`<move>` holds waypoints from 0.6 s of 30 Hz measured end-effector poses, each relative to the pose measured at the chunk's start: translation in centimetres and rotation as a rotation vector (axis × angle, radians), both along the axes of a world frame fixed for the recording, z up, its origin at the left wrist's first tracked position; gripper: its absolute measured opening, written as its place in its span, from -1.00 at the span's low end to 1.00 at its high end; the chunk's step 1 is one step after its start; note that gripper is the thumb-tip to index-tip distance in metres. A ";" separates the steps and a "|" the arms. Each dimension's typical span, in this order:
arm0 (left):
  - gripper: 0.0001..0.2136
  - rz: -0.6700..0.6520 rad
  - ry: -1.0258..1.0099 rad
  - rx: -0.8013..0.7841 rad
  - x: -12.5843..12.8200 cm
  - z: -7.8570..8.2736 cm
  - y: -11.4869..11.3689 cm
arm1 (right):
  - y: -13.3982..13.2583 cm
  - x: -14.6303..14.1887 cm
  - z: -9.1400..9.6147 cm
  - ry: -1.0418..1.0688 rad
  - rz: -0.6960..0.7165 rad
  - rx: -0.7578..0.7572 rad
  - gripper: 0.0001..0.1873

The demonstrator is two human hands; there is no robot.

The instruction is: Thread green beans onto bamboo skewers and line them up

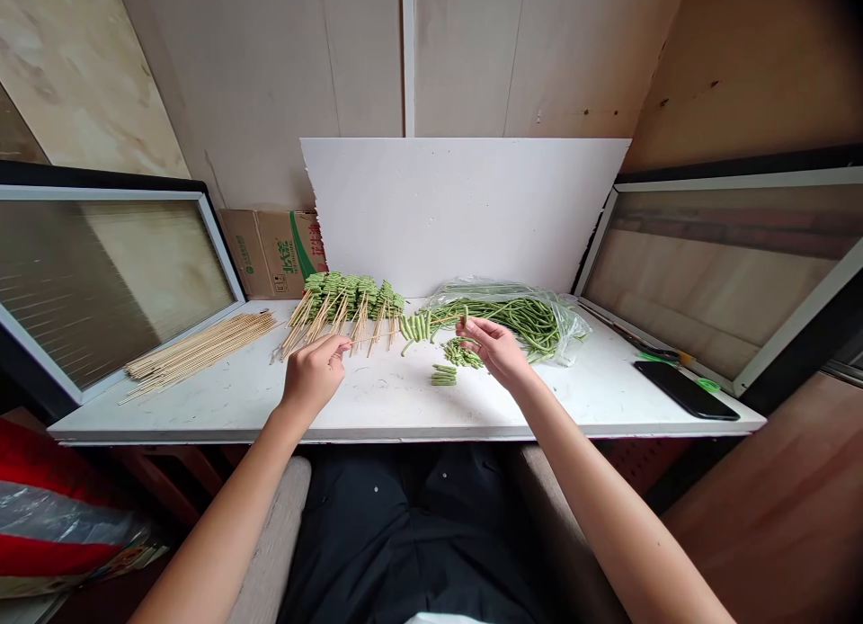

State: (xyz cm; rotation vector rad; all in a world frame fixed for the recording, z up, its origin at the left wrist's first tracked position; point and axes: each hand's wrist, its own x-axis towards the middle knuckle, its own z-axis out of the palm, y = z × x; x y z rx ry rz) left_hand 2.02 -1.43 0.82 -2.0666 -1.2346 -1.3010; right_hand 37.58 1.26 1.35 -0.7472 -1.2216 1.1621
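My left hand (314,372) pinches the near end of a bamboo skewer (378,337) that lies across the white table (378,408). Several short green bean pieces (416,325) are threaded on the skewer's far end. My right hand (495,347) hovers over a small heap of cut bean pieces (461,354), with a bean piece (465,318) pinched between thumb and fingers close to the skewer's tip. A few more cut pieces (443,375) lie just in front.
Finished bean skewers (343,302) are piled at the back. Bare bamboo sticks (199,350) lie on the left. A plastic bag of long beans (522,318) sits at the right, a black phone (686,389) near the right edge, a cardboard box (276,251) behind.
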 end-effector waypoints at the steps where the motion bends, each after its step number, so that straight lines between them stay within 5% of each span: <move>1: -0.71 0.001 0.004 0.000 0.0 0.0 0.0 | -0.3 -0.2 0.3 0.046 0.023 -0.016 -0.56; 18: -0.72 -0.018 0.017 0.015 0.2 0.1 -0.2 | -1.7 -1.1 1.8 0.208 0.056 -0.050 -0.61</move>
